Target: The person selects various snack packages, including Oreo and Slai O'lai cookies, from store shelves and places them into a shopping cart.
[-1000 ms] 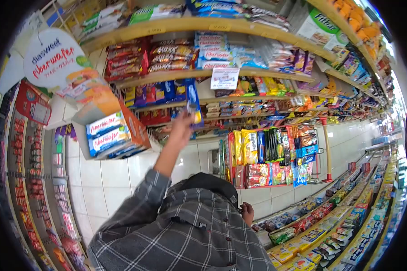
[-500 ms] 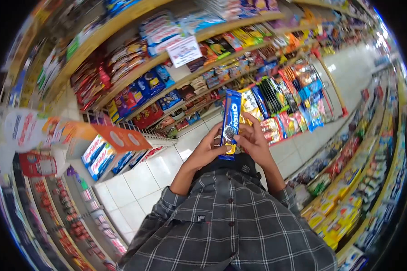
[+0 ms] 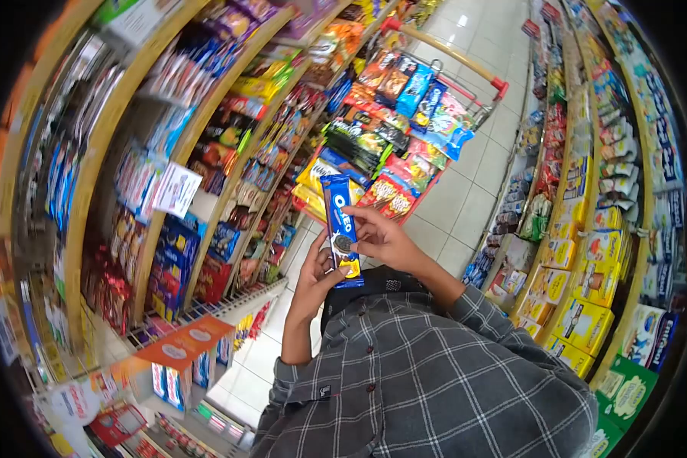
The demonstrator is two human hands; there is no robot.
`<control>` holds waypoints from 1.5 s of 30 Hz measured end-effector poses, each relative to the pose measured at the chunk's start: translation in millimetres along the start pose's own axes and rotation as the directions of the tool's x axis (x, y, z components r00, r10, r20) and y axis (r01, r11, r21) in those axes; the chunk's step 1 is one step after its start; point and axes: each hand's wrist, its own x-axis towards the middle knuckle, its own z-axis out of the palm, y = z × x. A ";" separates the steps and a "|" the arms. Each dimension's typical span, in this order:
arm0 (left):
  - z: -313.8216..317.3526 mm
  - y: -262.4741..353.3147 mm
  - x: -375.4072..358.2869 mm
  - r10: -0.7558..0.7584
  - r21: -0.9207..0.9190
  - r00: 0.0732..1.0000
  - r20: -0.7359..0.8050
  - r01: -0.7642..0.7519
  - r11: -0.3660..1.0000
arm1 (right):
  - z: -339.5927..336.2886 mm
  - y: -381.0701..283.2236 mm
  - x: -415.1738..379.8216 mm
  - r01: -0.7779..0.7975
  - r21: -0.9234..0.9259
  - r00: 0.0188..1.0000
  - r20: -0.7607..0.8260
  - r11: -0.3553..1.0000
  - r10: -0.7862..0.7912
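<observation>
A blue pack of Oreo cookies point(image 3: 339, 211) is upright in front of my waist, its printed face toward me. My left hand point(image 3: 311, 276) grips the lower left side, thumb across the front near the yellow patch and fingers mostly behind. On the other side, my right hand point(image 3: 385, 243) has thumb and fingertips closed on the right edge, near the cookie picture. Just beyond the pack stands a shopping cart point(image 3: 466, 62) with a red and tan handle, heaped with snack packets point(image 3: 412, 90) in many colours.
Tall snack shelves point(image 3: 195, 114) rise on my left, with a white sign point(image 3: 178, 189) at one edge. An orange-topped display point(image 3: 183, 343) juts out at lower left. Yellow boxes point(image 3: 584, 324) line the right shelves. White floor tiles point(image 3: 477, 177) run between.
My view has turned, so the cart now lies straight ahead instead of to the right, and the left shelves run steeper. Both hands still hold the cookie pack.
</observation>
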 end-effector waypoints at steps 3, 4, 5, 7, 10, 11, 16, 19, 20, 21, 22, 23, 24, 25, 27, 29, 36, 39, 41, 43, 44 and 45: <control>16.7 -8.7 21.7 0.004 0.022 1.000 -0.002 -0.004 1.000 | -46.6 0.6 5.4 -0.003 -0.004 0.988 -0.157 1.000 0.003; 21.7 -14.3 31.1 0.004 0.046 1.000 -0.022 -0.003 0.999 | -65.9 1.4 10.0 0.054 -0.047 0.963 -0.262 0.997 -0.064; 27.3 -18.2 40.6 0.008 0.070 0.999 -0.043 -0.005 0.998 | -86.8 -0.8 14.0 0.107 -0.097 0.924 -0.359 0.989 -0.135; 38.9 -21.6 52.4 -0.007 0.122 0.993 -0.117 0.021 0.992 | -137.2 -3.3 24.8 0.050 -0.031 0.854 -0.516 0.998 -0.059; 51.4 -27.2 60.6 -0.037 0.098 0.979 -0.201 0.058 0.994 | -219.4 -0.7 45.1 -0.011 -0.014 0.791 -0.611 1.000 0.001; 56.5 -27.9 62.5 -0.039 0.119 0.971 -0.235 0.068 0.991 | -236.1 -3.9 53.9 0.022 -0.054 0.749 -0.660 0.998 -0.052; 73.4 -37.6 59.5 -0.035 0.136 0.905 -0.423 0.102 0.986 | -287.3 -26.4 95.1 -0.026 0.061 0.733 -0.678 0.998 0.060; 80.6 -48.3 53.8 -0.065 0.093 0.853 -0.517 0.132 0.987 | -301.4 -23.5 117.4 -0.057 0.058 0.741 -0.667 0.997 0.082; 83.8 -51.6 52.2 -0.073 0.077 0.837 -0.542 0.135 0.988 | -308.3 -16.8 124.3 -0.058 0.058 0.752 -0.654 0.997 0.082; 86.7 -55.4 51.3 -0.081 0.060 0.821 -0.566 0.139 0.988 | -313.6 -12.4 130.5 -0.039 0.044 0.748 -0.661 0.998 0.058; 89.9 -60.1 50.6 -0.083 0.054 0.806 -0.586 0.141 0.989 | -317.9 -7.3 136.7 -0.022 0.030 0.744 -0.667 0.999 0.036; 93.8 -63.5 50.2 -0.081 0.045 0.798 -0.597 0.134 0.990 | -321.2 -1.9 143.2 -0.005 0.017 0.742 -0.670 1.000 0.016; 98.2 -66.0 49.4 -0.081 0.036 0.788 -0.610 0.129 0.991 | -324.6 0.8 147.0 0.020 0.025 0.755 -0.655 0.999 0.001; 101.3 -68.2 48.7 -0.081 0.025 0.777 -0.624 0.123 0.992 | -327.7 3.3 151.3 -0.011 -0.010 0.761 -0.649 1.000 0.002; 104.9 -73.9 47.0 -0.091 0.013 0.769 -0.633 0.129 0.992 | -334.6 9.8 158.7 -0.078 -0.079 0.772 -0.635 0.994 0.010; 110.8 -77.2 46.4 -0.097 0.004 0.758 -0.645 0.130 0.991 | -347.0 23.9 164.6 -0.167 -0.356 0.791 -0.605 0.920 -0.090; 123.3 -86.7 43.2 -0.121 0.032 0.729 -0.674 0.192 0.981 | -336.6 22.2 160.6 -0.208 -0.844 0.801 -0.437 0.495 -0.408; 125.1 -82.4 46.2 -0.115 0.050 0.731 -0.672 0.201 0.978 | -337.9 35.1 166.8 -0.185 -0.877 0.774 -0.409 0.444 -0.483; 123.8 -83.4 48.3 -0.119 0.039 0.732 -0.670 0.196 0.980 | -338.1 36.3 170.6 -0.204 -0.843 0.773 -0.451 0.497 -0.447; 124.1 -82.0 48.8 -0.102 0.055 0.743 -0.661 0.183 0.982 | -329.0 21.2 170.3 -0.214 -0.792 0.780 -0.491 0.572 -0.387; 123.5 -81.3 49.5 -0.097 0.055 0.749 -0.655 0.176 0.983 | -329.2 21.2 171.5 -0.227 -0.793 0.780 -0.496 0.565 -0.382; 122.7 -80.2 50.8 -0.087 0.057 0.753 -0.652 0.163 0.985 | -331.9 23.9 173.3 -0.221 -0.803 0.777 -0.488 0.554 -0.397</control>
